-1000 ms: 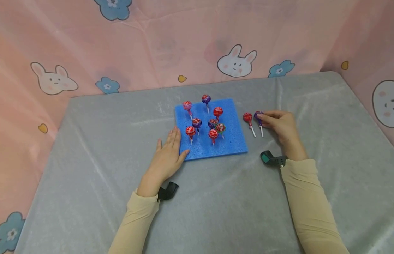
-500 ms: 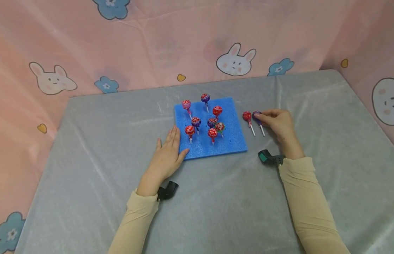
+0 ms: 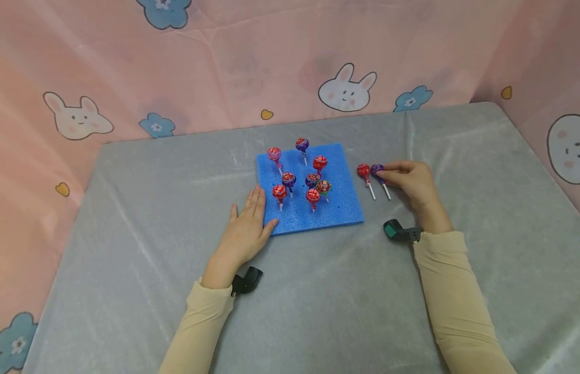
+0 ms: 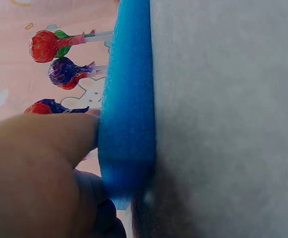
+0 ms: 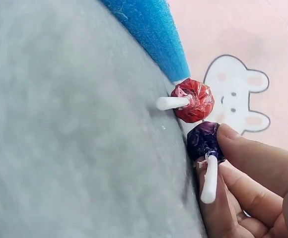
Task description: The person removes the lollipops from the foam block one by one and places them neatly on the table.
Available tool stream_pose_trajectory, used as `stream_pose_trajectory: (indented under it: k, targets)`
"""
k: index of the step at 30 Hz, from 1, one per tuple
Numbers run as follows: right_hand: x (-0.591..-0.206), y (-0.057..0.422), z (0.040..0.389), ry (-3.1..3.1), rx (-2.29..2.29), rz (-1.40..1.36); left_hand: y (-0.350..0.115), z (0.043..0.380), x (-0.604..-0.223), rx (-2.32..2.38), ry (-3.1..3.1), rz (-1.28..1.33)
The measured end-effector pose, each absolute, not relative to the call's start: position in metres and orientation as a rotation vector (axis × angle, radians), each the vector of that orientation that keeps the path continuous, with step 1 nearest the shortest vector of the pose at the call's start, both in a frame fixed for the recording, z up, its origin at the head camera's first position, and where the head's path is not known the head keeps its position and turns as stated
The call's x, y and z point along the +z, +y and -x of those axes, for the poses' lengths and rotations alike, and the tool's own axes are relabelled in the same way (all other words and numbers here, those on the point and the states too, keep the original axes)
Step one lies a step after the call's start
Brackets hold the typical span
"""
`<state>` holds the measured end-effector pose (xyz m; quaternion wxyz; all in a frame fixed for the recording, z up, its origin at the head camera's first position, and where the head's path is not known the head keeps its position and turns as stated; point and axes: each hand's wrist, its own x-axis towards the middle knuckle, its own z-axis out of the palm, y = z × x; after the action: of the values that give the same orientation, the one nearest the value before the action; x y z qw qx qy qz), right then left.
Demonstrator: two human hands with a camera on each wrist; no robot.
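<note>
In the head view my right hand (image 3: 411,187) pinches a purple-wrapped lollipop (image 3: 377,170) by its head, right of the foam board. The right wrist view shows the thumb (image 5: 251,153) against the wrapper of this purple lollipop (image 5: 203,141), with fingers on its other side. Close beside it a red lollipop (image 3: 363,170) lies on the table, stick toward me. My left hand (image 3: 243,234) rests with straight fingers along the left edge of the blue foam board (image 3: 341,208), its thumb over the front left corner. Several wrapped lollipops, such as a pink one (image 3: 274,154), stand stick-down in the board.
A grey cloth (image 3: 318,301) covers the table. Behind it hangs a pink curtain (image 3: 224,67) printed with rabbits and flowers. Black wrist cameras (image 3: 247,281) are strapped at both wrists.
The purple lollipop has turned slightly, its stick end swinging right, so it lies more nearly parallel to the red one. My left hand stays on the board.
</note>
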<state>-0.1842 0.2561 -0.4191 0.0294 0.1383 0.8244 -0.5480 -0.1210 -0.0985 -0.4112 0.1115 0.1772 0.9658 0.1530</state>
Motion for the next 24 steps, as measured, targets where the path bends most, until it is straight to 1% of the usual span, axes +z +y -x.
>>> stream_pose_trajectory:
  k: [24]
  targets:
    - [-0.4138,0.2561,0.1818,2.448,-1.854,-0.407,-0.0985,0.1208,-0.4116,0.459,2.833,-0.517]
